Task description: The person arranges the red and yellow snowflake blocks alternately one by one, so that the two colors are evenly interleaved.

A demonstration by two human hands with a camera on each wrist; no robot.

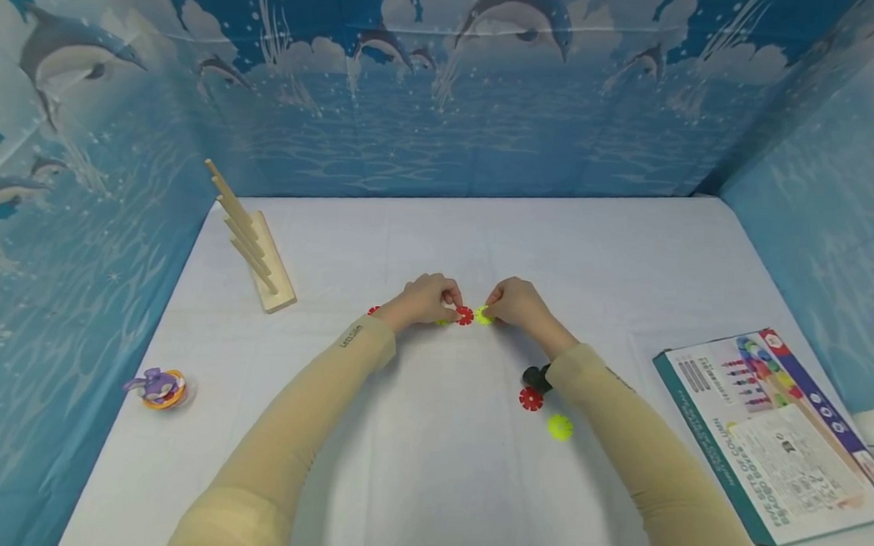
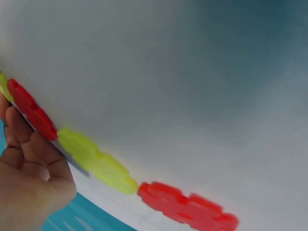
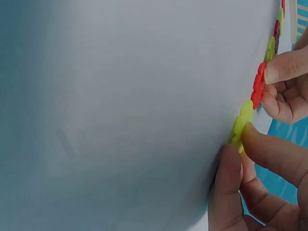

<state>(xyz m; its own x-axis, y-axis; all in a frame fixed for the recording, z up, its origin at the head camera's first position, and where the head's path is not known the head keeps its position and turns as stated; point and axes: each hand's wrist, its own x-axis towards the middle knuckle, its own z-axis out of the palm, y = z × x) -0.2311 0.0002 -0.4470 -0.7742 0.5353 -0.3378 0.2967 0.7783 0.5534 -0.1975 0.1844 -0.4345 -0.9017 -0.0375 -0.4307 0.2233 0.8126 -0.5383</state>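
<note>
Flat notched plastic snowflake discs lie in a row of alternating red and yellow-green across the table. My left hand (image 1: 429, 299) pinches a red disc (image 1: 465, 316) between thumb and fingers. Just to its right, my right hand (image 1: 519, 305) pinches a yellow-green disc (image 3: 242, 124) by its near edge. The two discs meet or nearly meet edge to edge; whether they are locked cannot be told. Beyond the held red disc, the left wrist view has another yellow-green disc (image 2: 96, 160) and a red disc (image 2: 187, 207), edges touching.
By the right forearm lie a loose red disc (image 1: 530, 398), a yellow-green disc (image 1: 560, 427) and a black object (image 1: 536, 378). A wooden stand with pegs (image 1: 274, 284) is at back left, a purple and orange toy (image 1: 162, 388) at left. A printed box (image 1: 780, 436) lies at right.
</note>
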